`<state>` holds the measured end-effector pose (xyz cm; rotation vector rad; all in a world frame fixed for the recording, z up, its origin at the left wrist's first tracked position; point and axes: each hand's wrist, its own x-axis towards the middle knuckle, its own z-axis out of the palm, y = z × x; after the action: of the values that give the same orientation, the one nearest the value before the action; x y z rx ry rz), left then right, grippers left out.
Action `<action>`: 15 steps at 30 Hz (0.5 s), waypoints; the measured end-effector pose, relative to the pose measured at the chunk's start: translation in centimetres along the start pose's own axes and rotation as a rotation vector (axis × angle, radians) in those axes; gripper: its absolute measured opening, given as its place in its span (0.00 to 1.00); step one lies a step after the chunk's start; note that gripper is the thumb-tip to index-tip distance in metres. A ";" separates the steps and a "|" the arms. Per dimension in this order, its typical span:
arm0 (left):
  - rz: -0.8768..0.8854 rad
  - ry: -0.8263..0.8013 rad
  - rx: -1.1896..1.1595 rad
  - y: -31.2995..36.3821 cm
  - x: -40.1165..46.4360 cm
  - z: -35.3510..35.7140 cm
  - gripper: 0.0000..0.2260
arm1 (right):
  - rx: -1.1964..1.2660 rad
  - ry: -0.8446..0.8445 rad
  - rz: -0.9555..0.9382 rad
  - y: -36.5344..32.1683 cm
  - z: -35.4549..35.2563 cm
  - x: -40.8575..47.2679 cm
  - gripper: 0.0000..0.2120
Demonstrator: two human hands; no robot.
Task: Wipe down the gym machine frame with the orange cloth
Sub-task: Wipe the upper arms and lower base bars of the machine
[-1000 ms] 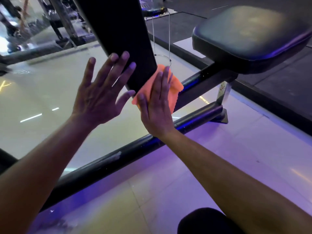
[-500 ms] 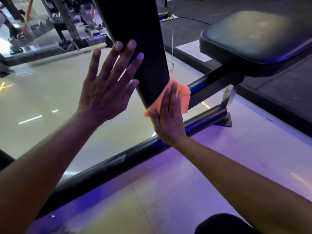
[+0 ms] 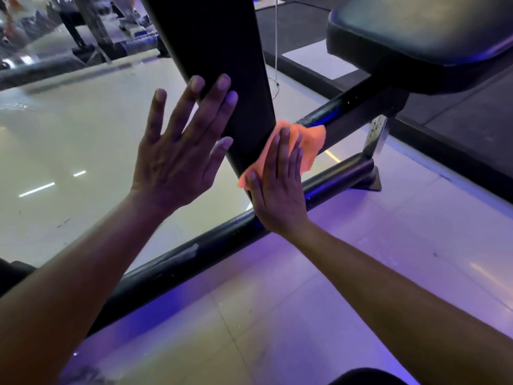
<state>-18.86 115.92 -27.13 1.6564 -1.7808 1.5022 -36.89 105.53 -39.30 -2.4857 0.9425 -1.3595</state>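
Note:
A wide black slanted upright of the machine frame (image 3: 222, 51) runs down the middle of the head view. My right hand (image 3: 280, 187) lies flat, fingers straight, and presses the orange cloth (image 3: 308, 145) against the right side of the upright's lower end. My left hand (image 3: 183, 151) is spread with straight fingers; its fingertips rest on the upright's left edge. A black round base bar (image 3: 194, 251) runs diagonally under both hands.
A black padded seat (image 3: 422, 31) sits at the upper right on a black support bar (image 3: 347, 112). A thin cable with a ring (image 3: 276, 65) hangs behind the upright. Glossy tiled floor (image 3: 277, 315) spreads below; other gym equipment stands at the far upper left.
My right hand has slid the orange cloth down along the upright toward its lower end. My left hand has stayed flat at the upright's left edge.

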 end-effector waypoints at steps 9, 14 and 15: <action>0.084 0.022 0.079 3.2 -3.8 2.5 0.28 | -0.052 -0.240 0.163 5.1 4.6 -9.0 0.37; 0.153 -0.024 0.067 5.9 -6.4 4.7 0.27 | 0.006 -0.191 0.145 4.6 6.9 -10.5 0.38; 0.161 -0.038 0.064 6.5 -7.0 5.1 0.27 | -0.007 -0.228 0.181 5.6 7.3 -12.0 0.39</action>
<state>-20.14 114.49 -37.77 1.6147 -1.9474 1.6205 -38.21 107.02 -54.28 -2.4252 1.0879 -0.9962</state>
